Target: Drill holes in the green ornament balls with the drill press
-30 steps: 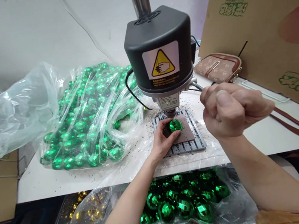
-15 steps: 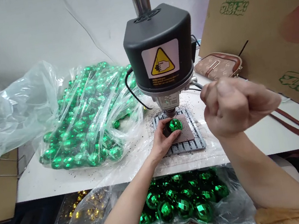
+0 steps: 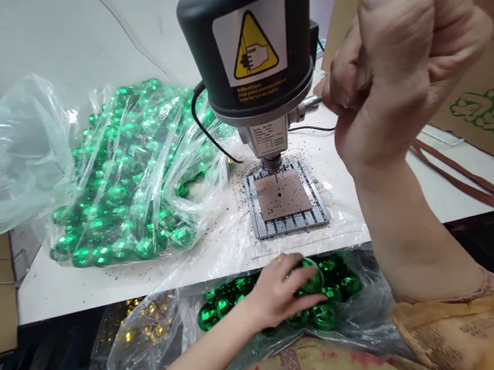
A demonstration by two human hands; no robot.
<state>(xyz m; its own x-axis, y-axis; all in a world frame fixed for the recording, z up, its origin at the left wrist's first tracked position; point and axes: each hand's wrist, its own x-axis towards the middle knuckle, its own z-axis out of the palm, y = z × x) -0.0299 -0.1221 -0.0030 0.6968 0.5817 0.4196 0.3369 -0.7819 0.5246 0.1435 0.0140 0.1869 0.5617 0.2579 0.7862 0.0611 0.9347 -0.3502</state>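
Low in the head view, my left hand (image 3: pixel 285 291) reaches over a clear bag of green faceted balls, its fingers around one shiny green mirror ball (image 3: pixel 312 278). Whether that ball is lifted off the others I cannot tell. My right hand (image 3: pixel 409 53) is raised on the right, closed in a fist on the feed lever (image 3: pixel 313 102) of a small drill press (image 3: pixel 251 34). Below the drill chuck (image 3: pixel 271 162), a thin bit points down at a brown board (image 3: pixel 283 195) with a small hole. This board lies on the slotted metal base (image 3: pixel 291 225).
A large clear bag of green balls (image 3: pixel 120 186) lies on the white table (image 3: pixel 220 255) to the left. Dark shavings are scattered around the base. A cardboard box (image 3: pixel 491 127) and a brown strap (image 3: pixel 465 175) are on the right. Gold pieces (image 3: pixel 150 328) show below the table edge.
My left hand has moved from under the drill down to the bag at the table's front. The ball is gone from the board. My right hand, on the lever, has risen.
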